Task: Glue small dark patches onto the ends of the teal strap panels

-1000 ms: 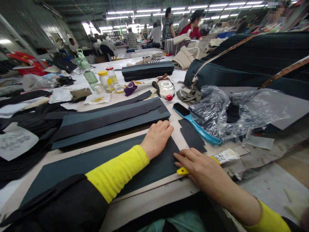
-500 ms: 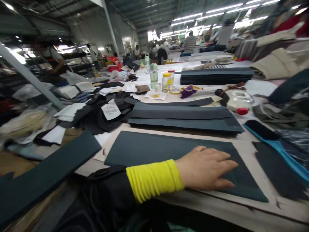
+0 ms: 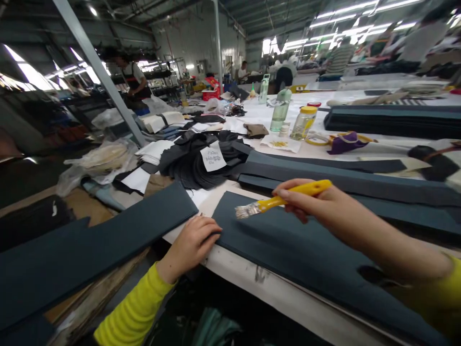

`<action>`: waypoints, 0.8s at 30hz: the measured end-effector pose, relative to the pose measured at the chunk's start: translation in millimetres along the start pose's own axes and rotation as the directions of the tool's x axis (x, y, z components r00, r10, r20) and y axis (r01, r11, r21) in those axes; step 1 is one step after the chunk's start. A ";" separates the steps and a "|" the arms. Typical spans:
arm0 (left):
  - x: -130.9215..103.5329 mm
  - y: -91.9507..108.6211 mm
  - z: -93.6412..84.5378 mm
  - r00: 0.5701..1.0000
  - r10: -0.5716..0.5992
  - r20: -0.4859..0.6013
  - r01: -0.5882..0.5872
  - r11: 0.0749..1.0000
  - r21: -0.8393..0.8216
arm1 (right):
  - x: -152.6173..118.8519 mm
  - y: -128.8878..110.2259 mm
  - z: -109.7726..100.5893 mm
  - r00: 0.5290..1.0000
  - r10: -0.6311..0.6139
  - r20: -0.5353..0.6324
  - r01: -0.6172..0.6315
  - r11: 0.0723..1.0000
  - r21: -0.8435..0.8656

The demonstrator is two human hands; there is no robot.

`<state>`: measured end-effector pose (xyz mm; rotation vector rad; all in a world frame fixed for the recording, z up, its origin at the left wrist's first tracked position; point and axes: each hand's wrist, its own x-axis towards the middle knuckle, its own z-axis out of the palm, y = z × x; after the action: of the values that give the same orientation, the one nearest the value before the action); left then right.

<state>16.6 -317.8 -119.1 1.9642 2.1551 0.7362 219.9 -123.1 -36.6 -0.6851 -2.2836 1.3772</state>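
Observation:
A dark blue-green fabric panel (image 3: pixel 288 250) lies flat along the table's near edge. My right hand (image 3: pixel 306 199) is shut around the yellow handle of a paintbrush (image 3: pixel 284 197). The brush points left, and its whitish, clotted bristles hang just above the panel's left part. My left hand (image 3: pixel 196 240) rests at the panel's left end, palm down, fingers together and thumb apart. Its fingertips touch the panel's edge. Left of that hand lies another long dark panel (image 3: pixel 118 245) with a curved cut.
Behind the panel is a stack of dark strips (image 3: pixel 345 180). Dark cut pieces with a handwritten note (image 3: pixel 213 156) lie at the back left. Farther back stand a jar with a yellow lid (image 3: pixel 304 124) and a green bottle (image 3: pixel 281 113). A slanted metal post (image 3: pixel 101 72) rises at left.
My left hand has moved from the panel's right part to its left end. My right hand has come into view with the paintbrush. The view has turned left.

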 end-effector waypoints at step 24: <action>-2.0 -45.9 20.4 0.971 0.235 -0.048 -0.230 0.969 0.085 | -124.6 54.4 -113.0 0.767 0.491 -0.412 -0.513 0.856 0.063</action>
<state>-15.9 -315.8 -157.4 2.2924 2.0356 0.7598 394.3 -94.9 -44.3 -1.5410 -1.8619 1.2173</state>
